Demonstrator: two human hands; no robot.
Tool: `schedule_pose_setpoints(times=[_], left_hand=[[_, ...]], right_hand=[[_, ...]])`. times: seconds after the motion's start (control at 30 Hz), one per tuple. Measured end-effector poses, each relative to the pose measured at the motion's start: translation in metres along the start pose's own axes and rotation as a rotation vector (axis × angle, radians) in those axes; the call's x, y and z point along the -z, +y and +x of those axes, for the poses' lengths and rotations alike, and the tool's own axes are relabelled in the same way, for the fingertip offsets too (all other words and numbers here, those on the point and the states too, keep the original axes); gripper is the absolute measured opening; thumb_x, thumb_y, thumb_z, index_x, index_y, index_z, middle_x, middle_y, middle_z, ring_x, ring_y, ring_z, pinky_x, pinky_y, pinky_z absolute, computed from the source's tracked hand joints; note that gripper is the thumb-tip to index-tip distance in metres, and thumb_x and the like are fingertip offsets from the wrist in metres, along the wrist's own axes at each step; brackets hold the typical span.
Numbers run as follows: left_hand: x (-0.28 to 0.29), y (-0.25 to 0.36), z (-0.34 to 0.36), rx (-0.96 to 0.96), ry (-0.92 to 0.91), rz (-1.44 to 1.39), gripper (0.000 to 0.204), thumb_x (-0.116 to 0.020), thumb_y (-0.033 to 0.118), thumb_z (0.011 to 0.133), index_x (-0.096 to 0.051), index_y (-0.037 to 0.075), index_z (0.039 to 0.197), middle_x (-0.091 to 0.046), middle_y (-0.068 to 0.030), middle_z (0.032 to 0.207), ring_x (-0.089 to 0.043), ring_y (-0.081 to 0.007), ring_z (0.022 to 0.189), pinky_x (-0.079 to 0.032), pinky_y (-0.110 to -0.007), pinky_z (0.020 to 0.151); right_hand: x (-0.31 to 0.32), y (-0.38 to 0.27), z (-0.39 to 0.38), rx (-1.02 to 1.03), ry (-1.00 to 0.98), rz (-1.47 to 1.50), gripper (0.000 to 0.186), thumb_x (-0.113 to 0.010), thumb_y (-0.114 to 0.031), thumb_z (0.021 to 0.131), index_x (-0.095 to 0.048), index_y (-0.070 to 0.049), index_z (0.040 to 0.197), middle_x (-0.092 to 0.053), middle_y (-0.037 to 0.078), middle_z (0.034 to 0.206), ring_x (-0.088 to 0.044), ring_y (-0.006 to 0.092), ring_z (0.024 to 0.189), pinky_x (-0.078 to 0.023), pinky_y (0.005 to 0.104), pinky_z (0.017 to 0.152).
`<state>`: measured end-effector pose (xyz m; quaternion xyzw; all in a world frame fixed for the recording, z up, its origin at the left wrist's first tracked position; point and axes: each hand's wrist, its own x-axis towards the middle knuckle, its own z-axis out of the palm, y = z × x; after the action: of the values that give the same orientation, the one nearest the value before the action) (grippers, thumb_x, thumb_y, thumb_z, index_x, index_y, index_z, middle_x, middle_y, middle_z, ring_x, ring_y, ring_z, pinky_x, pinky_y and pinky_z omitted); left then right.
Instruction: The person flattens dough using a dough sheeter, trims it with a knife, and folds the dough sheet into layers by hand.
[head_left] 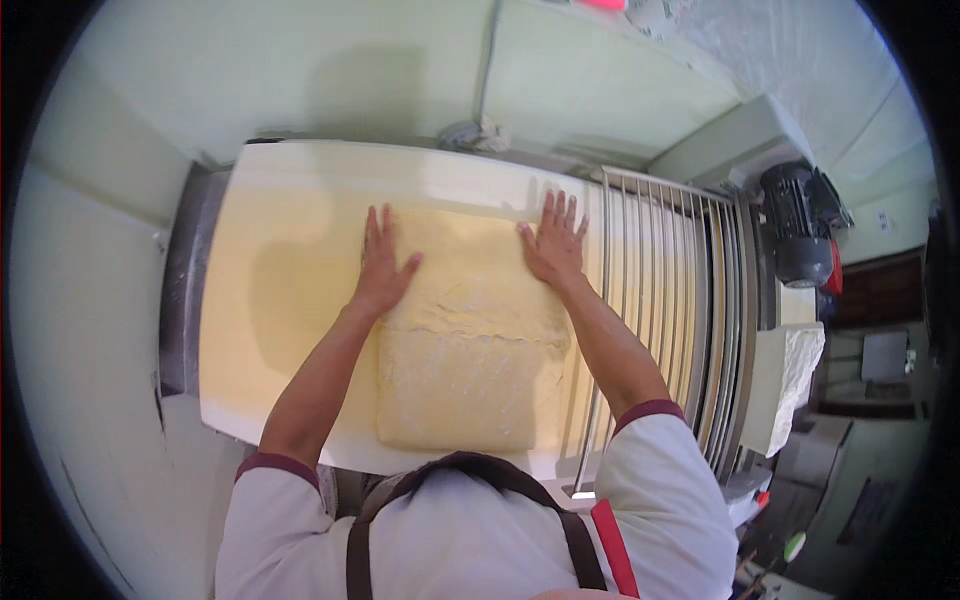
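Since dough (470, 375) looks soft, heavy, hold from beneath; left hand (383, 272), right hand (554, 247) at far sides, fingers apart.

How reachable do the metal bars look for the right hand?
Likely yes: the right hand is at the far right corner of the dough, and nothing visible blocks its way to the metal bars.

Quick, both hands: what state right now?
Left hand: open, fingers extended, at the left edge of the pale yellow, rectangular dough slab.
Right hand: open, at the slab's right edge.
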<state>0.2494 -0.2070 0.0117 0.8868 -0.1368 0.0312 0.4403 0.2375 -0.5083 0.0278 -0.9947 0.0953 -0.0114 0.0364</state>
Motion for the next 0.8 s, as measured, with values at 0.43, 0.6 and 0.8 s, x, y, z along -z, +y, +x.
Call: schedule_pose_setpoints(times=[0.43,0.6,0.8], left_hand=[[0.107,0.155,-0.087,-0.584,-0.138,0.463,0.063,-0.066,0.026,0.085,-0.042,0.020,0.143,-0.039,-0.0115,0.148,-0.037,-0.0306,0.136,-0.023,-0.049,0.114],[0.078,0.020,-0.179,0.232,0.008,-0.155,0.039,-0.066,0.020,0.089,-0.055,-0.002,0.120,-0.066,-0.0153,0.100,-0.065,-0.0200,0.095,-0.052,-0.032,0.083],[0.048,0.008,-0.197,0.934,-0.464,-0.559,0.053,-0.074,0.029,0.083,-0.054,-0.006,0.117,-0.067,-0.0137,0.097,-0.067,-0.0196,0.082,-0.055,-0.031,0.070]], right_hand=[[0.008,0.008,-0.258,-0.338,0.106,0.758,0.066,-0.056,-0.022,0.092,-0.026,0.006,0.143,-0.034,0.028,0.144,-0.030,0.0411,0.137,-0.024,0.0438,0.114],[0.040,0.001,-0.318,-0.495,-0.169,0.832,0.071,-0.054,-0.030,0.093,-0.023,0.008,0.143,-0.039,0.032,0.140,-0.042,0.0433,0.129,-0.034,0.0472,0.107],[0.035,-0.008,-0.307,-0.535,-0.275,0.624,0.065,-0.047,-0.039,0.095,-0.032,0.008,0.137,-0.049,0.032,0.129,-0.052,0.0458,0.116,-0.041,0.0499,0.098]])
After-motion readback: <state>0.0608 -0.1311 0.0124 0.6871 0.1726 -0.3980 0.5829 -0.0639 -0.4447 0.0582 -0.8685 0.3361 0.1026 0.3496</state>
